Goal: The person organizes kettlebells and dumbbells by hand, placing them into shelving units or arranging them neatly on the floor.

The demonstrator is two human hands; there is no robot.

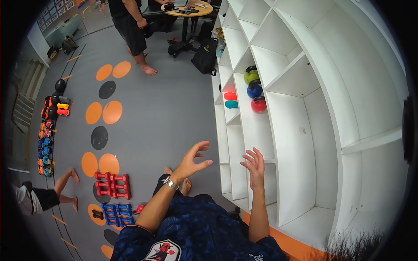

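1. Both hands are raised with fingers spread wide and hold nothing: the left hand (193, 160), with a silver watch (171, 184) on its wrist, and the right hand (254, 166).
2. Nearest the right hand stands the tall white shelf unit (278, 130) with open compartments.
3. Higher up in that shelf unit sit three kettlebells in a row: green (251, 75), blue (254, 89), red (258, 104).
4. On the grey floor (148, 113) below the left hand lie rows of red dumbbells (112, 185) and blue dumbbells (116, 214).
5. Orange and black round floor markers (103, 112) run up the floor.
6. Further off, a barefoot person (130, 26) stands beside a round wooden table (191, 8).
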